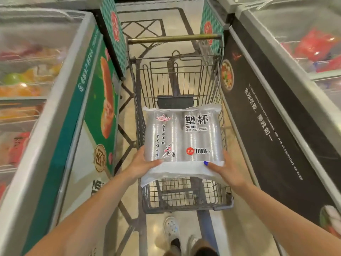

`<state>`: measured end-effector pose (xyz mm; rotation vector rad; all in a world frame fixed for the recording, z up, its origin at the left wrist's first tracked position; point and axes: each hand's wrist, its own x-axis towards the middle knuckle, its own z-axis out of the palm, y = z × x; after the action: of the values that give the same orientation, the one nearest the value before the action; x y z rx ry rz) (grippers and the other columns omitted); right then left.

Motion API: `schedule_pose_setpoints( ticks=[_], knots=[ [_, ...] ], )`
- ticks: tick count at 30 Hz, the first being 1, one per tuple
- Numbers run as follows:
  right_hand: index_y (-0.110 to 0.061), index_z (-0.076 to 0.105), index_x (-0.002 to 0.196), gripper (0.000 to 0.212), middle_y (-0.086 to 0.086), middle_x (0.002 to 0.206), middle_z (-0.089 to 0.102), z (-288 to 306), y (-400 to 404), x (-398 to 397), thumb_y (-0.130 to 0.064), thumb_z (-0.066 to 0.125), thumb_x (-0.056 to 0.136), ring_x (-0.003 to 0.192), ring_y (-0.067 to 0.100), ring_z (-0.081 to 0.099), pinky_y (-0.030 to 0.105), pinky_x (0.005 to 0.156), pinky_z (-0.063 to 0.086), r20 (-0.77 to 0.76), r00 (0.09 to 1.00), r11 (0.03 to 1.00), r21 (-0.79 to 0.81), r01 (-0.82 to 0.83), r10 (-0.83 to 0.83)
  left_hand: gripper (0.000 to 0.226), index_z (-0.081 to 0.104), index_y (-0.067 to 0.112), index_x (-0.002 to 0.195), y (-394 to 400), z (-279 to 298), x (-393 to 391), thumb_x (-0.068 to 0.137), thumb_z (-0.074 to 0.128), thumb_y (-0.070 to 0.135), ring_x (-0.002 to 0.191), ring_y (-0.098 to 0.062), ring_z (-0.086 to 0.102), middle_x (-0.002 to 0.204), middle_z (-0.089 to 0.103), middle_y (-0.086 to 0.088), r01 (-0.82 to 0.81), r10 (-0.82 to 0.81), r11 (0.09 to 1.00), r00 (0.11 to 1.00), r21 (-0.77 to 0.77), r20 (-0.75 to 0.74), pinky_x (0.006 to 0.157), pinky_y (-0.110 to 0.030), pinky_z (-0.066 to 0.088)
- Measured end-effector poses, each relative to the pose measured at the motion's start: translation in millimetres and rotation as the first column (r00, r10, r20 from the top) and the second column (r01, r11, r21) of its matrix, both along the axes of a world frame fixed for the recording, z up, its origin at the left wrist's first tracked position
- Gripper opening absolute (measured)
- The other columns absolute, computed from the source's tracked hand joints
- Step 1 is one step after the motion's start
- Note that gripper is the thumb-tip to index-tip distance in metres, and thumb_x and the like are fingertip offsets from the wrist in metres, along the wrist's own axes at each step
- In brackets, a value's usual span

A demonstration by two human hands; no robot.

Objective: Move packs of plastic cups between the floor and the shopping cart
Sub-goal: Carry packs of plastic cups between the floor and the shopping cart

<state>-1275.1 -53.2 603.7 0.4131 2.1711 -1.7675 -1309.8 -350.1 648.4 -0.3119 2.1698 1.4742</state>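
Note:
A clear plastic pack of cups (182, 133), printed with black characters and "100 pcs", is held flat above the basket of a wire shopping cart (186, 198). My left hand (143, 163) grips the pack's near left corner, thumb on top. My right hand (224, 169) grips the near right corner, its thumb with a blue nail on the wrapper. The cart's basket under the pack looks bare where I can see it. Its brass-coloured handle bar (173, 38) is at the far end.
The cart stands in a narrow aisle between two chest freezers: a green-sided one (88, 100) on the left and a black-sided one (273, 115) on the right. My white shoe (171, 228) is on the tiled floor just behind the cart.

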Motion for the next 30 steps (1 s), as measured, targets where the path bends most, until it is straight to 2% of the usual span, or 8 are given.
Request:
schedule_pose_setpoints(
  ticks=[3,7,12,15,18,21,25,30],
  knots=[
    [-0.038,0.04,0.138,0.081,-0.011,0.119,0.067,-29,3,-20,-0.041,0.084,0.071,0.103,0.012,0.067,0.037,0.091,0.054,0.086,0.996,1.0,0.009,0.005,-0.005,0.082,0.028,0.016,0.148,6,-31,-22,0.081,0.075,0.017,0.117,-0.01,0.046,0.129,0.044,0.011,-0.024,0.025,1.0,0.997,-0.015,0.07,0.093,-0.022,0.035],
    [-0.039,0.038,0.13,0.072,-0.01,0.117,0.062,-70,4,-57,-0.027,0.082,0.074,0.101,0.006,0.061,0.022,0.077,0.048,0.163,0.987,1.0,0.021,-0.002,-0.002,0.081,0.025,0.015,0.149,13,-86,-50,0.084,0.073,0.016,0.121,-0.013,0.043,0.141,0.043,0.004,-0.087,0.094,0.995,0.984,-0.056,0.149,0.096,-0.025,0.035],
    [-0.04,0.036,0.132,0.071,-0.004,0.132,0.054,-147,-4,-104,-0.033,0.08,0.076,0.116,0.021,0.055,0.045,0.102,0.045,0.229,0.973,0.996,0.089,-0.031,0.01,0.099,0.013,0.024,0.154,20,-172,-93,0.079,0.077,0.03,0.143,-0.027,0.028,0.157,0.026,-0.004,-0.215,0.254,0.96,0.937,-0.177,0.24,0.116,-0.042,0.026],
    [-0.038,0.028,0.143,0.077,-0.013,0.133,0.041,-191,-13,-127,-0.028,0.076,0.083,0.124,0.016,0.044,0.039,0.11,0.033,0.246,0.969,0.993,0.119,-0.005,-0.025,0.092,0.02,0.018,0.152,27,-225,-117,0.08,0.076,0.024,0.137,-0.029,0.038,0.153,0.034,-0.009,-0.281,0.343,0.927,0.903,-0.247,0.259,0.11,-0.034,0.033],
    [-0.029,0.037,0.142,0.071,-0.01,0.13,0.051,-239,-19,-152,-0.017,0.076,0.083,0.124,0.021,0.048,0.039,0.109,0.036,0.239,0.97,0.993,0.119,0.017,-0.045,0.072,0.028,0.008,0.147,34,-267,-143,0.087,0.068,0.007,0.135,-0.029,0.039,0.149,0.038,-0.013,-0.304,0.377,0.909,0.891,-0.286,0.252,0.106,-0.03,0.033],
    [-0.033,0.034,0.147,0.084,-0.011,0.139,0.048,-281,-24,-171,-0.035,0.081,0.078,0.129,0.02,0.045,0.039,0.108,0.037,0.291,0.954,0.989,0.145,0.022,-0.064,0.063,0.035,0.007,0.143,32,-303,-161,0.089,0.067,0.009,0.128,-0.028,0.046,0.142,0.047,-0.013,-0.314,0.391,0.894,0.894,-0.319,0.218,0.097,-0.026,0.037],
    [-0.038,0.028,0.151,0.095,-0.013,0.152,0.037,-311,-32,-202,-0.046,0.082,0.072,0.137,0.017,0.037,0.038,0.113,0.031,0.264,0.964,0.997,0.082,0.004,-0.026,0.072,0.022,0.016,0.153,25,-337,-173,0.094,0.063,0.018,0.136,-0.029,0.039,0.152,0.036,-0.009,-0.377,0.433,0.886,0.88,-0.268,0.193,0.112,-0.04,0.035],
    [-0.042,0.022,0.152,0.103,-0.006,0.158,0.027,-338,-45,-221,-0.059,0.079,0.067,0.144,0.021,0.03,0.043,0.117,0.027,0.275,0.958,0.978,0.21,0.023,-0.081,0.067,0.026,0.016,0.152,19,-357,-189,0.095,0.06,0.016,0.139,-0.028,0.033,0.155,0.031,-0.008,-0.489,0.533,0.829,0.839,-0.271,0.115,0.114,-0.036,0.027]
  ],
)
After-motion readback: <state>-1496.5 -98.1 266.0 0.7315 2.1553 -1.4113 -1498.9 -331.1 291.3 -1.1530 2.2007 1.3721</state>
